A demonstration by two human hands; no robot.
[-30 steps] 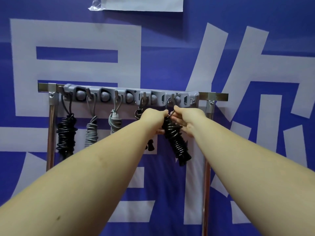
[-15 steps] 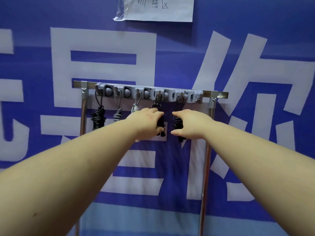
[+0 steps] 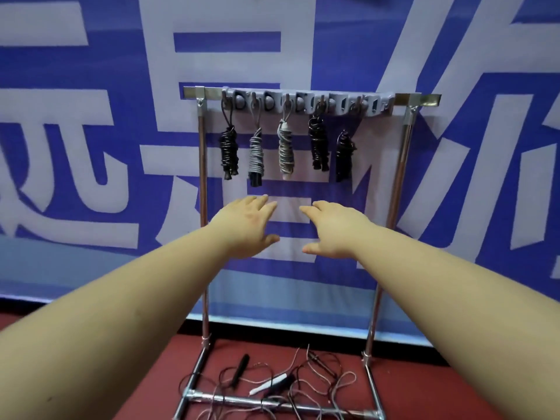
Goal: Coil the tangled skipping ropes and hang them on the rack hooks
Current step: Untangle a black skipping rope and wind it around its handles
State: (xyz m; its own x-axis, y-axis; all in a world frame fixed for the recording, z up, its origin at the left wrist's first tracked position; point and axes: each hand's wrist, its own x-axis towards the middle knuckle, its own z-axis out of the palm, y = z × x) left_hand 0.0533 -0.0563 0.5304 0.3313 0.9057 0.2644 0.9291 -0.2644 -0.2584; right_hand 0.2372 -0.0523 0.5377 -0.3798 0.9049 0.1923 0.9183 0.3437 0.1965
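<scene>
Blue banner (image 3: 454, 40) with big white characters backs the whole scene; red floor (image 3: 454, 389) below it; your chrome rack (image 3: 202, 237) stands just in front of the banner with a grey hook strip (image 3: 306, 100) along its top bar.

Five coiled skipping ropes hang from the hooks, one per hook so the bundles don't snag each other: black coil (image 3: 228, 153) far left, grey coil (image 3: 256, 156), pale grey coil (image 3: 285, 150), second black coil (image 3: 318, 145), third black coil (image 3: 344, 156) rightmost; hooks to the right of that look free.

Your left hand (image 3: 247, 227) and right hand (image 3: 336, 228) hover below the coils, fingers spread and relaxed, gripping nothing, touching nothing; both clear of the rack.

Tangled ropes (image 3: 288, 386) lie on the floor across the rack's base bar (image 3: 272, 403); one black handle (image 3: 241, 366) and a white-and-black handle (image 3: 272, 384) show in the mess; how many ropes, can't tell.

Judgement: task partly done; next you reach down for the pile; pull one handle free first, since the thin cords loop under the base bar and could drag the rest.
</scene>
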